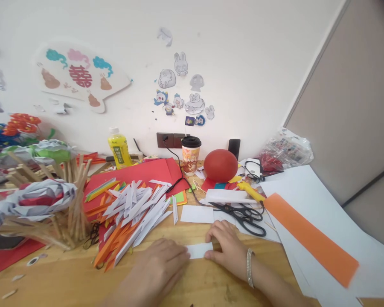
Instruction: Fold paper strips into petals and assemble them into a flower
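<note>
A small folded white paper strip (199, 250) lies flat on the wooden table between my two hands. My left hand (166, 262) covers its left end, fingers together and pressed down on it. At the other end my right hand (227, 247), with a bracelet at the wrist, grips the strip between thumb and curled fingers. Just behind it lies a white paper rectangle (196, 214). Black scissors (243, 215) rest on more paper beyond my right hand. Left of the strip is a pile of folded white paper pieces (137, 204), with folded orange pieces (113, 247) under them.
Large white sheets (307, 204) and an orange strip (310, 238) cover the right side. At the back stand a yellow bottle (120, 151), a lidded cup (190, 155) and a red balloon (220, 165). Wooden sticks (75, 204) and paper flowers (35, 198) crowd the left.
</note>
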Demonstrator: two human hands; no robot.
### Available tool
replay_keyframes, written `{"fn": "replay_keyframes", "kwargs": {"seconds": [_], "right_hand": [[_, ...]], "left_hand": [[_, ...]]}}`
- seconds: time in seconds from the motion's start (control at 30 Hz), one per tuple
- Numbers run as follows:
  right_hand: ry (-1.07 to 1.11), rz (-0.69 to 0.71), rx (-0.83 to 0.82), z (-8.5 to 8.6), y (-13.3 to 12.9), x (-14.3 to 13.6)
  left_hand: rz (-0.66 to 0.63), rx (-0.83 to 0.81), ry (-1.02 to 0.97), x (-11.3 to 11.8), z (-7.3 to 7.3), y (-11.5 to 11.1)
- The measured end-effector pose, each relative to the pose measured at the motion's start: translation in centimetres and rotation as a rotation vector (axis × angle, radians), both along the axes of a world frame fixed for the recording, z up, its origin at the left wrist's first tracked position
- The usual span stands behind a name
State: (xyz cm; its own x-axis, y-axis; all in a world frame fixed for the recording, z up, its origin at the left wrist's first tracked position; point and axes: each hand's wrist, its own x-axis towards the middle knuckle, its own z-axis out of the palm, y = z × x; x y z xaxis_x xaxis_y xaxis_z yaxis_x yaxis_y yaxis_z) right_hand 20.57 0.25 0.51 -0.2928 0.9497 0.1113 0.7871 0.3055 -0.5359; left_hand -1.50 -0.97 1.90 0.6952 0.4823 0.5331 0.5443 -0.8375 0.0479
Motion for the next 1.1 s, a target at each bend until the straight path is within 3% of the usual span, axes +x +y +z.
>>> {"fn": "replay_keyframes", "kwargs": {"seconds": [0.1,0.2,0.33,0.5,0.77,1.1], "right_hand": [[0.143,-0.007,-0.083,-0.2,-0.1,-0.6],[0.302,0.005,-0.200,0.0,-0.3,-1.1],[0.438,0.052,-0.232,0.4,-0.8,-1.6],[0.615,0.114,-0.341,-0.2,-0.8,-1.6],[0.787,0.113,-0.459,-1.3,-0.7,-1.7],[0.754,0.054,-0.448,-0.5,-1.0,-1.8]], "left_hand": [[0.102,-0.030,0.005,0.4,-1.5,0.4],[0.193,-0.226,-0.007,0.7,-2.2,0.7],[0.278,-0.580,-0.071,1.3,-1.9,0.5],[0.295,-0.843,-0.129,1.7,-1.4,-0.2],[0.302,-0.935,-0.138,1.7,-1.2,-0.5],[0.292,-0.958,-0.136,1.8,-1.4,-0.6]]}}
